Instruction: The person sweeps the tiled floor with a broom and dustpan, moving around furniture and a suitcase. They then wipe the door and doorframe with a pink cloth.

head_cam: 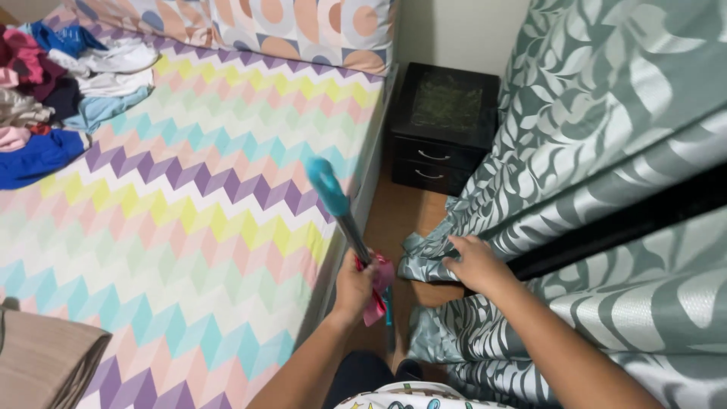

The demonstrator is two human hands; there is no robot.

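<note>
The left hand (pixel 354 288) has its fingers wrapped tight round a teal-tipped handle (pixel 337 206) (plus a pink cloth (pixel 379 291)). The right hand (pixel 475 263) grips the leaf-patterned curtain (pixel 606 98), fingers curled into the fabric.

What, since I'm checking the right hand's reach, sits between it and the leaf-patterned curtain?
Nothing visible does. The right hand already lies on the leaf-patterned curtain, at its lower folds near the floor. The left hand is off to the side, closed around a teal-tipped stick and a pink cloth.
</note>
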